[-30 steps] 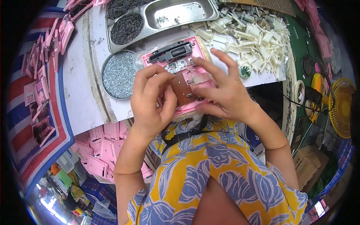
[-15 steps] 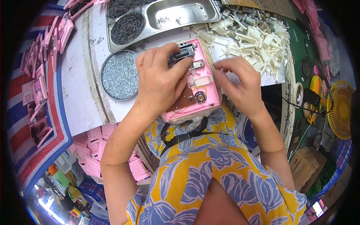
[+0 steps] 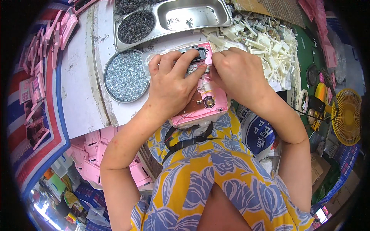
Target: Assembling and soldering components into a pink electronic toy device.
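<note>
Head view. A flat pink plastic housing (image 3: 206, 101) lies at the near edge of the white tabletop (image 3: 83, 90), open side up, with a brown circuit board and a small round metal part showing inside.

Left hand (image 3: 173, 82) lies palm-down across the housing's left half, fingers curled and pressing on it, forefinger stretched toward a black rectangular part (image 3: 195, 51) at the far end.

Right hand (image 3: 237, 73) hovers over the far right corner, fingertips pinched together on something too small to make out; a thin red wire (image 3: 200, 66) runs between the 2 hands.

Left of the housing: a round metal dish (image 3: 126, 75) heaped with small shiny screws. Beyond: a steel compartment tray (image 3: 192, 17), one well full of dark springs. Right: a loose pile of cream plastic pieces (image 3: 269, 42), angular and blocky.
</note>
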The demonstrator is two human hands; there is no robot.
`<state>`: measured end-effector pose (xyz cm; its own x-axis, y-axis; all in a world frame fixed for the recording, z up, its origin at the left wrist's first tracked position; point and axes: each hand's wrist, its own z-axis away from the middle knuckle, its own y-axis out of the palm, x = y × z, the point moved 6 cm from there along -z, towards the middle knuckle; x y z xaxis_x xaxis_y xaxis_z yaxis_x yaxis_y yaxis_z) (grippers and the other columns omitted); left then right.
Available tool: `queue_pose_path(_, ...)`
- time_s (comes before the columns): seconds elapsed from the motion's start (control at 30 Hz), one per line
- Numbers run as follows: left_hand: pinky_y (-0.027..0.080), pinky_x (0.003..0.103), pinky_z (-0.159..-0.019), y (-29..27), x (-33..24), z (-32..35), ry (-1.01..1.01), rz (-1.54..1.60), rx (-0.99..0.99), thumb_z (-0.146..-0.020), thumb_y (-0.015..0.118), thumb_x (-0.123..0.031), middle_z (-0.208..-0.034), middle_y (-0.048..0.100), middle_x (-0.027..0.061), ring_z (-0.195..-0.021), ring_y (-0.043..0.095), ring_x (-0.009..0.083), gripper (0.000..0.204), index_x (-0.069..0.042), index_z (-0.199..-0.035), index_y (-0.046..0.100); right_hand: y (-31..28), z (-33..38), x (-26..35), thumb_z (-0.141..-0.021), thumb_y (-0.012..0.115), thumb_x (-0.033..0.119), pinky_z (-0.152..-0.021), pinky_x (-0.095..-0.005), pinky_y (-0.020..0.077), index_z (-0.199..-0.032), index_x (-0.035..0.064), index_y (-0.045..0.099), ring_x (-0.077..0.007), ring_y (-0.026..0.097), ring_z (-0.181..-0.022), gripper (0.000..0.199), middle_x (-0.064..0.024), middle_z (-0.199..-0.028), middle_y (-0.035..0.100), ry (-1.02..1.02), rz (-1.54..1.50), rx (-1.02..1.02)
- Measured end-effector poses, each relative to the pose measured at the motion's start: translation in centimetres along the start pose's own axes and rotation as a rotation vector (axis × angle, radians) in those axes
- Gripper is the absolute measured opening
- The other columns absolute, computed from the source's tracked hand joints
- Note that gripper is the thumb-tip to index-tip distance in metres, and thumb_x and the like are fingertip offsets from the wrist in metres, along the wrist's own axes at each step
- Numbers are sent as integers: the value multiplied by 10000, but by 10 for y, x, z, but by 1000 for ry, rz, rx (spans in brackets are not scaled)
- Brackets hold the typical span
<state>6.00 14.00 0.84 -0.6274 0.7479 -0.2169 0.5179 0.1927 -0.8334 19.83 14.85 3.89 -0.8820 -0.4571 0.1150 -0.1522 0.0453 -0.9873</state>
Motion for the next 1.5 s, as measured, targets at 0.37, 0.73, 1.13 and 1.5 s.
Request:
queue_pose_path(0.37, 321, 440, -984, -1, 1, 2, -3, 24, -7, -796, 690, -219, -1269, 603, -5, -1108, 513, 219, 247, -197, -1029, 771, 8, -26, -28, -806, 676, 196, -725, -468, 551, -846, 8, 692, -373, 686, -792, 193, -183, -809, 697, -43, -246, 316)
queue_pose_path(0.73, 322, 442, -981, -1, 0, 4, -1, 23, 25, -802, 714, -216, -1284, 608, 16, -1140, 506, 247, 299, -216, -1098, 762, 11, -29, -21, -736, 737, 278, -735, -465, 559, -793, -6, 719, -375, 695, -789, 290, -195, -792, 701, 92, -248, 324)
queue_pose_path(1.13, 277, 451, -1017, 0, 1, 7, 4, 6, -16, -790, 642, -233, -1283, 594, 9, -1146, 515, 208, 290, -137, -1040, 754, 8, -18, -47, -756, 736, 241, -644, -361, 541, -833, -8, 733, -244, 675, -637, 261, -148, -695, 687, 141, -472, 235)
queue_pose_path(1.5, 285, 451, -1010, -2, 2, 7, -19, 61, -21, -764, 669, -276, -1280, 600, 13, -1145, 518, 210, 327, -136, -1048, 749, 22, 4, -31, -749, 734, 172, -593, -349, 536, -756, 12, 691, -261, 694, -620, 166, -125, -661, 684, 336, -543, 26)
